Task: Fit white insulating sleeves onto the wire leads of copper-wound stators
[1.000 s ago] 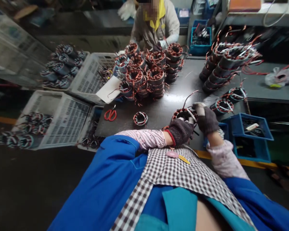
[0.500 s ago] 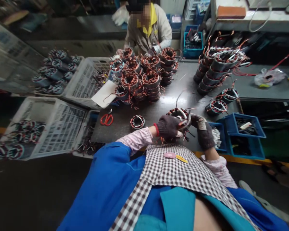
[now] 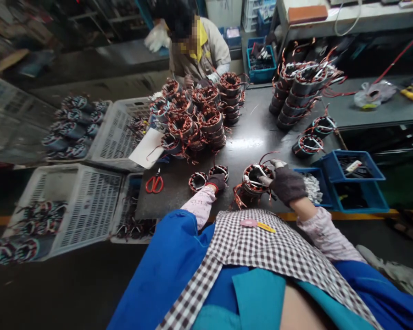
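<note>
My left hand, in a dark glove with a red cuff, is closed on the near side of a wound motor stator on the table. Directly left of it stands another stator with a white band across its opening. Gloved too, my right hand grips the right rim of a larger-looking stator, its thumb reaching into the bore. Copper leads hang off this stator's front, and a white sleeve lies across its top. Red-handled scissors lie farther left on the dark table.
Stacked copper-wound stators stand mid-table, with another stack to the right. Blue bins and a bin of white pieces sit at right. Plastic crates stand left. A co-worker sits opposite.
My left hand has moved left, away from my right hand, and is now at a second stator beside the single one. My right hand now grips the stator before me. The view has shifted slightly.
</note>
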Demonstrator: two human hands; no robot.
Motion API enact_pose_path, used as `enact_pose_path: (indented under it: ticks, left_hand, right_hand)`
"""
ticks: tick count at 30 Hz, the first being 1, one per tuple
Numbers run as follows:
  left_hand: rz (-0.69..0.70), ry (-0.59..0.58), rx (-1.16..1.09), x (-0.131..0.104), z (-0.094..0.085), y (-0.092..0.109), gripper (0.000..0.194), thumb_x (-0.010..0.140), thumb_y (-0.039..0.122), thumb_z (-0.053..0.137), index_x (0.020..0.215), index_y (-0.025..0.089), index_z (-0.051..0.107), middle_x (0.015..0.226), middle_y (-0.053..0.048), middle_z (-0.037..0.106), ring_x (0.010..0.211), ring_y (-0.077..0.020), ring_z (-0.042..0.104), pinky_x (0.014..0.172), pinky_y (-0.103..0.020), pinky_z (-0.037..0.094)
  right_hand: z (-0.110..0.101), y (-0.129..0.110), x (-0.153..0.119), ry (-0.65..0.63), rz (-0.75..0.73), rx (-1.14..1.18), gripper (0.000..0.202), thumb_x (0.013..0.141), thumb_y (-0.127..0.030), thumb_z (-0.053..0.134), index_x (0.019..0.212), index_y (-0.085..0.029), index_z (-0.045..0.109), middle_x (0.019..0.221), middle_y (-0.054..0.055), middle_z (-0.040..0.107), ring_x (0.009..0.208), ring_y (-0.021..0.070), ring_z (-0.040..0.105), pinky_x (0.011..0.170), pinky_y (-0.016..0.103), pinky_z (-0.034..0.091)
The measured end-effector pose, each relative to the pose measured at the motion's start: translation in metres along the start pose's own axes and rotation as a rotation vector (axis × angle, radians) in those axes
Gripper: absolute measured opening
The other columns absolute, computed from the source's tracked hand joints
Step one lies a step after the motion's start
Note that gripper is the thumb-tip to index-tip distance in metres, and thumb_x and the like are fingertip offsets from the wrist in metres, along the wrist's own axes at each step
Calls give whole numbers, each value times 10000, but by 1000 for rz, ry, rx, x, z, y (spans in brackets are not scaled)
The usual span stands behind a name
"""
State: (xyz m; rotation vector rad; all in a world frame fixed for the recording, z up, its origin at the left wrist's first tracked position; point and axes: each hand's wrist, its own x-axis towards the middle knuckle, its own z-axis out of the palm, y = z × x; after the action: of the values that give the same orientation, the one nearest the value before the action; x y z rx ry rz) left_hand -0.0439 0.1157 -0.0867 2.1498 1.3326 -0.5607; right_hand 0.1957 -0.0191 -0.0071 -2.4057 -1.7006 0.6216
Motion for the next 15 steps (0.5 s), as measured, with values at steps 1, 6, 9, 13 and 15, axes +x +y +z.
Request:
enact_pose_path:
  ticks: [1,6,9,13,15]
  left_hand:
    - [4,-9,4,-2,-3,-2,421,903,171,815,1300,34,785,1344,-280,811,1225,-337,777,1105,-451,593]
    - [222,131,-112,-26,-43,16,602,985,305,776,1578,218,719,1591,-156,731,1345,-300,747,1216,-381,552]
    - [556,115,-189,-36,-56,52,603,866,363,907,1454,265,817,1502,-130,778,1283,-339,772,1171,-421,595]
    - [630,24,76,-31,-51,83,405,807,306,929,1193,184,906,1280,-225,842,1234,-456,794,1093,-546,632]
    - [613,51,120,-33,-41,86,359,874,314,856,1205,184,908,1259,-237,854,1197,-451,817,1056,-556,656]
  right_hand:
    - [-3,-9,6,-71,-17,-87,612,1097,-484,707,1591,-128,649,1541,293,712,1329,398,773,1086,454,599]
    - [-15,-16,19,-243,-129,-326,429,1193,-247,444,1499,-72,687,1408,322,758,1248,358,801,1000,396,571]
    - [-17,-2,24,-281,-209,-258,439,1185,-266,483,1545,-153,708,1418,246,794,1253,334,800,1014,369,567]
    - [-7,0,30,-190,-191,-77,480,1172,-290,488,1590,-186,699,1523,201,770,1341,323,767,1101,368,569]
    - [2,-11,29,-115,-239,-12,424,1127,-308,568,1488,-202,762,1525,167,780,1383,311,739,1163,364,550]
